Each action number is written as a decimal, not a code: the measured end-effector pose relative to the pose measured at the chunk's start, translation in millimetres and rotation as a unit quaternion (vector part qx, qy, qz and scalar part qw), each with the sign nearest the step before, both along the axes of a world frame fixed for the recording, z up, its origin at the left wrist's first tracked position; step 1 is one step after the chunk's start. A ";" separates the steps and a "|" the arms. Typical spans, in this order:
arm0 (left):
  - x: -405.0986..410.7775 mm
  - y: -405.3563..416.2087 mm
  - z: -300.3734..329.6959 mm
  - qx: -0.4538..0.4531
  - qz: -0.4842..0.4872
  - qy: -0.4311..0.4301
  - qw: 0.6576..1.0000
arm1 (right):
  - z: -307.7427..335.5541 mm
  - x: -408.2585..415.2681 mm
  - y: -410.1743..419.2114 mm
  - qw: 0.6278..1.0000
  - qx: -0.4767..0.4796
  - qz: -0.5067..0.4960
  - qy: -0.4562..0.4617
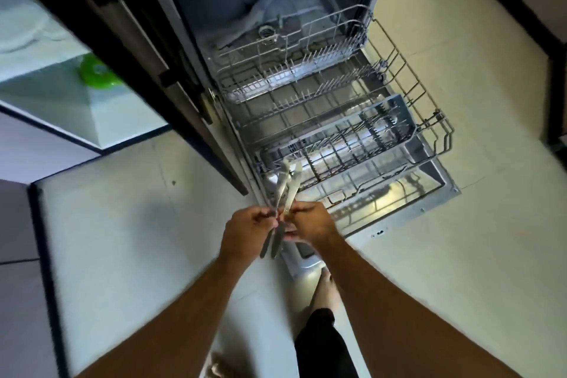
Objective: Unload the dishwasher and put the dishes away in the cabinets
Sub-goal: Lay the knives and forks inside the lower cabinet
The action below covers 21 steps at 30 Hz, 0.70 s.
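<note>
I am standing at the open dishwasher point(306, 77) and holding a bunch of forks and knives point(283, 193) just in front of its pulled-out racks point(337, 138). My left hand point(245, 232) and my right hand point(310, 224) are both pinching the bunch in the middle, close together. The racks are looking bare, so I think I am taking out the last things. Next I am needing one firm grip, then a drawer.
</note>
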State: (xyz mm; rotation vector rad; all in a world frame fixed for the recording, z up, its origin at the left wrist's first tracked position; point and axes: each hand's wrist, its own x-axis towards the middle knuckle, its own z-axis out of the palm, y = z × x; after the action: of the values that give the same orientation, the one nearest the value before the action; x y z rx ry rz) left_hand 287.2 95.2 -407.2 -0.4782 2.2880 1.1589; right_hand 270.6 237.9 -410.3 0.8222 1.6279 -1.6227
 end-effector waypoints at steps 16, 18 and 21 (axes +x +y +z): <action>145.3 -234.1 36.5 0.151 0.233 -0.021 0.961 | 38.5 92.5 -228.7 0.984 -0.071 0.164 0.009; 149.8 -256.3 36.6 0.176 0.265 -0.007 0.948 | 43.4 90.5 -255.1 0.981 -0.073 0.180 0.013; 146.3 -282.1 42.5 0.191 0.284 0.017 0.939 | 49.5 80.1 -286.7 0.977 -0.070 0.202 0.019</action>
State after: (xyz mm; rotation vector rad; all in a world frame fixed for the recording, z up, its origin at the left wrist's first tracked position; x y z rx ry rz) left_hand 433.5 -186.9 -364.7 -1.0066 1.9226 1.8488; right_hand 350.7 -48.8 -360.8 0.3594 1.5628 -1.4466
